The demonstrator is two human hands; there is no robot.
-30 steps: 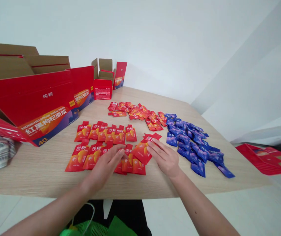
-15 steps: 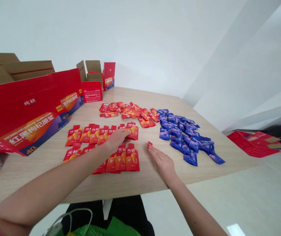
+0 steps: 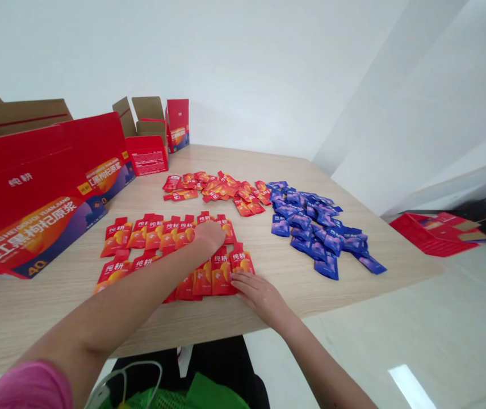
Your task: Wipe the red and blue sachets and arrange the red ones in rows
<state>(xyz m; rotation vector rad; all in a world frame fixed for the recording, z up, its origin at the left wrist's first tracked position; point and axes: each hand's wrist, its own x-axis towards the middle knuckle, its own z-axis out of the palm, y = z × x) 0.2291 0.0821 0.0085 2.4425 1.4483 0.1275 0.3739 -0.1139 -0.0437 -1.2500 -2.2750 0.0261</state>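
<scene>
Red-orange sachets with narrow spouts lie overlapping in two rows near the table's front edge. My left hand (image 3: 211, 234) rests over the right end of the upper row, touching the end sachet (image 3: 227, 228); its fingers are bent down, blurred and partly hidden. At the right end of the lower row lies another red-orange sachet (image 3: 242, 261). My right hand (image 3: 264, 298) has its fingers stretched out flat over that sachet's lower right part. My left forearm covers part of the lower row.
Behind the rows lies a loose pile of red-orange sachets (image 3: 221, 187), with a pile of blue-purple sachets (image 3: 311, 218) to the right. Large red cartons (image 3: 55, 187) stand at left, an open smaller box (image 3: 147, 156) behind. A red basket (image 3: 430, 238) is beyond the right edge.
My right hand has moved left, and the sachet under it now lies beside the lower row's end. My left hand has stayed at the upper row, its fingers lower. The view has shifted slightly.
</scene>
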